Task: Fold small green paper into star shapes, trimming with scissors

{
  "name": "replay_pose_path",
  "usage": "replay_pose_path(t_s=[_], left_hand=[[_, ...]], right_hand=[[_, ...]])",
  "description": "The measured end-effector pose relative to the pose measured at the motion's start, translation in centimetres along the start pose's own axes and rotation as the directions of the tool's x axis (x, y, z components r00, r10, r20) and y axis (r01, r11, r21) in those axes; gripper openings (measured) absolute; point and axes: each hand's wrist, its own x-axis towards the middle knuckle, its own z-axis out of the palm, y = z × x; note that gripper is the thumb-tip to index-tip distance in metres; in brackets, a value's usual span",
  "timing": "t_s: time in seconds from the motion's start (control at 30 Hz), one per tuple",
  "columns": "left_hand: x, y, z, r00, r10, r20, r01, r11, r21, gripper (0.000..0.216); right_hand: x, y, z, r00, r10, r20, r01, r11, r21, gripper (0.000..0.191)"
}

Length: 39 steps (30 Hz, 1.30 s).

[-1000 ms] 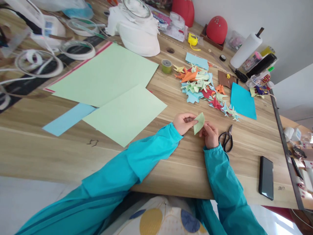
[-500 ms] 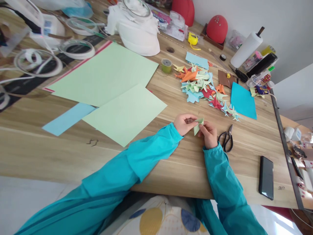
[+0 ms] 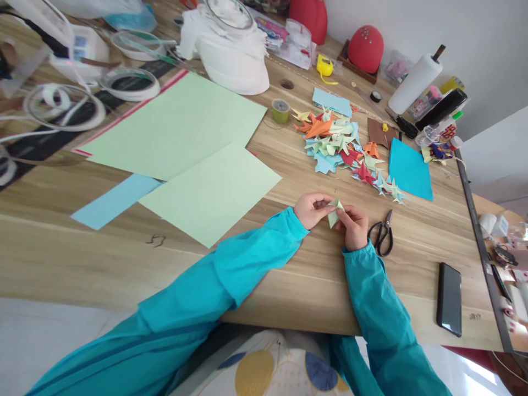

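A small pale green folded paper piece (image 3: 333,213) is pinched between both my hands just above the wooden table (image 3: 289,286). My left hand (image 3: 311,209) grips its left side with closed fingers. My right hand (image 3: 355,226) grips its right side, fingers curled over it. Both arms wear teal sleeves. A pile of several folded paper shapes (image 3: 344,148) in green, orange, red and blue lies beyond my hands. Black scissors (image 3: 383,235) lie just right of my right hand.
Large pale green sheets (image 3: 193,143) and a light blue strip (image 3: 115,201) lie to the left. A teal sheet (image 3: 408,169) is at the right, a black phone (image 3: 449,300) near the front edge. Tape rolls, a white object, a paper towel roll and red items crowd the back.
The green paper was a larger flat leaf shape one second ago; it is now folded smaller and tucked closer between my fingers. My hands have barely shifted.
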Motion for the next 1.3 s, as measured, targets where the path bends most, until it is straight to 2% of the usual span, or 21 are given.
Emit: replay_pose_path(t_s=[0.13,0.3,0.5,0.67,0.9,1.1,1.23,1.3], left_hand=[[-0.12,-0.03,0.07,1.000,0.025,-0.016,-0.025,0.999,0.035,0.022],[-0.20,0.07,0.07,0.993,0.114,0.034,-0.116,0.991,0.061,0.017],[0.02,-0.36,-0.06,0.990,0.140,0.001,-0.139,0.989,0.042,0.023],[0.08,-0.41,-0.10,0.993,0.117,-0.008,-0.117,0.993,0.022,0.021],[-0.16,0.27,-0.04,0.993,0.117,-0.030,-0.117,0.993,0.002,0.022],[0.00,0.10,-0.03,0.993,0.116,-0.019,-0.117,0.992,-0.043,0.023],[0.05,0.00,-0.05,0.993,0.117,-0.025,-0.118,0.993,-0.019,0.017],[0.01,-0.02,-0.03,0.991,0.132,-0.023,-0.132,0.991,-0.007,0.015]], right_hand=[[0.15,0.46,-0.23,0.997,0.000,-0.072,0.000,1.000,0.000,0.019],[0.19,0.68,-0.34,0.996,-0.037,-0.078,0.041,0.998,0.047,0.016],[0.08,0.54,-0.12,1.000,-0.018,-0.002,0.018,0.998,0.064,0.019],[0.13,0.69,-0.21,0.999,0.009,0.052,-0.017,0.989,0.144,0.022],[0.06,0.12,-0.03,0.999,0.039,0.007,-0.039,0.989,0.144,0.046],[0.16,0.44,-0.10,1.000,-0.003,0.018,0.001,0.995,0.096,0.025],[0.24,0.62,-0.09,0.998,-0.026,-0.057,0.031,0.995,0.092,0.022],[0.16,0.44,0.05,0.997,-0.043,-0.058,0.049,0.992,0.117,0.022]])
